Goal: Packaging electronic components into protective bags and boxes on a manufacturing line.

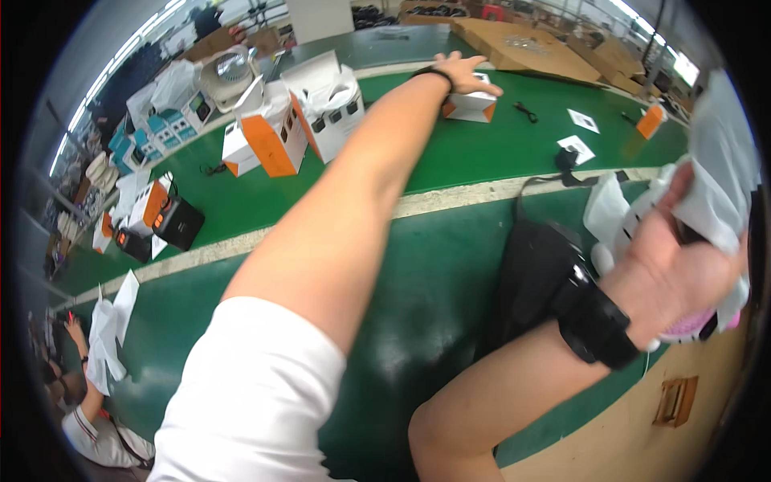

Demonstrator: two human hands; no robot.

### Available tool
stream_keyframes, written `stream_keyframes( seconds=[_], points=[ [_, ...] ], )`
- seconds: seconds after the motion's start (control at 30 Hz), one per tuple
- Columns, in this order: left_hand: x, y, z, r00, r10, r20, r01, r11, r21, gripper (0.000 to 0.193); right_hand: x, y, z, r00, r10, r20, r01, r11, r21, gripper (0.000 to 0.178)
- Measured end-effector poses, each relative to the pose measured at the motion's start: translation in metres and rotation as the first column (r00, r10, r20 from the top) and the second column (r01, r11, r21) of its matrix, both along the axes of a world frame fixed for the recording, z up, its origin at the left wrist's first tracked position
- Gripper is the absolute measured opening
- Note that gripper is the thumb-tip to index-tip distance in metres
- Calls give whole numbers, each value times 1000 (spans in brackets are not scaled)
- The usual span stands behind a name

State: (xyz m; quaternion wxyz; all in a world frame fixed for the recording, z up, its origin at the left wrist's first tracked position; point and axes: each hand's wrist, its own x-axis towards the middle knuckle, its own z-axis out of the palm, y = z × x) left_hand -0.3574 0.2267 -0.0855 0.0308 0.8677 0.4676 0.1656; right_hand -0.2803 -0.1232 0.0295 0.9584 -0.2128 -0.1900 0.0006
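My left hand [458,74] reaches far across the green bench, its fingers spread over a small white and orange box [472,108]. I cannot tell whether it touches the box. At the right side my right hand [671,269] is raised, with its fingers curled round a translucent white plastic bag [715,136]. Something dark shows beside the palm, partly hidden by the bag. Below the right wrist lies a black bag [540,269] with a strap. White bundled plastic [608,207] sits just behind this hand.
Open white and orange boxes [273,132] stand left of my left arm. Further left are black devices [178,223]. A black cable [526,112], paper cards [583,120] and an orange box [651,121] lie at the right. A co-worker [104,434] works at the far left.
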Motion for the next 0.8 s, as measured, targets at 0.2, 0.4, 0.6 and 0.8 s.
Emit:
stream_keyframes(
  seconds=[0.2, 0.4, 0.6, 0.8],
  points=[
    [23, 26, -35, 990, 138, 16, -134, 980, -150, 94, 10, 14, -16, 981, 177, -79, -180, 983, -38, 40],
    [-16, -7, -5, 994, -103, -35, 84, 934, -346, 80, -13, 1, 5, 986, 155, -60, -162, 978, -128, 38],
    [-88, -132, 31, 965, -249, -76, 244, 967, -69, 52, -49, -14, 30, 978, 208, -10, -207, 965, -160, 37],
    [-286, -340, 83, 997, 21, -69, -6, 976, 216, 29, -59, -3, 22, 722, 646, 247, -559, 756, -340, 38]
  ],
)
